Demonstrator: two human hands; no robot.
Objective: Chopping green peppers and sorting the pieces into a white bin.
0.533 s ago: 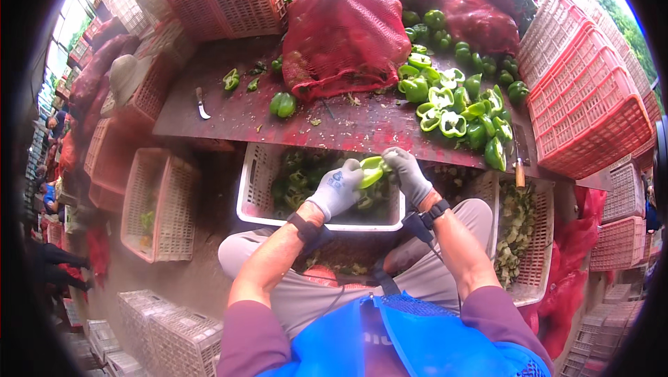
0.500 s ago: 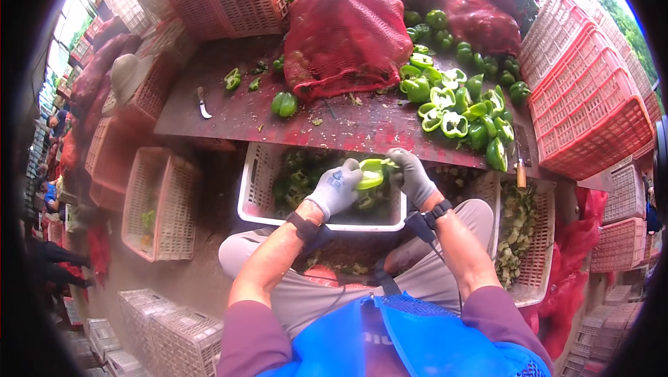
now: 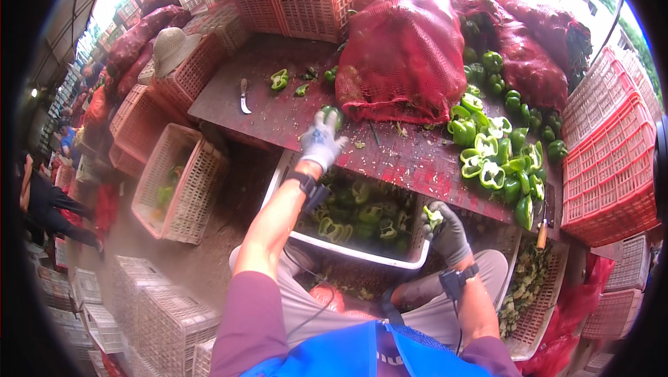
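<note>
My left hand [image 3: 323, 142], in a light grey glove, reaches over the table's front edge with its fingers spread. Its fingertips are at a whole green bell pepper [image 3: 337, 118] and partly cover it; firm contact cannot be made out. In a grey glove, my right hand [image 3: 449, 236] is closed on a small pale green pepper core [image 3: 433, 218], beside the right rim of a white crate [image 3: 362, 255]. Cut green peppers [image 3: 341, 229] lie in that crate, below the table edge. Many halved peppers [image 3: 492, 174] are heaped on the table's right side.
A red mesh sack [image 3: 403, 50] bulges on the dark table [image 3: 233, 95]. A hooked knife [image 3: 244, 97] lies at the left, another wooden-handled knife [image 3: 542, 234] at the right edge. A crate of pepper scraps [image 3: 532, 293] stands by my right knee. Red crates [image 3: 609, 161] are stacked at right.
My left hand has gone forward from the crate to the whole pepper on the table. The pepper piece between my hands is gone from there; a core stays in my right hand. The view has shifted.
</note>
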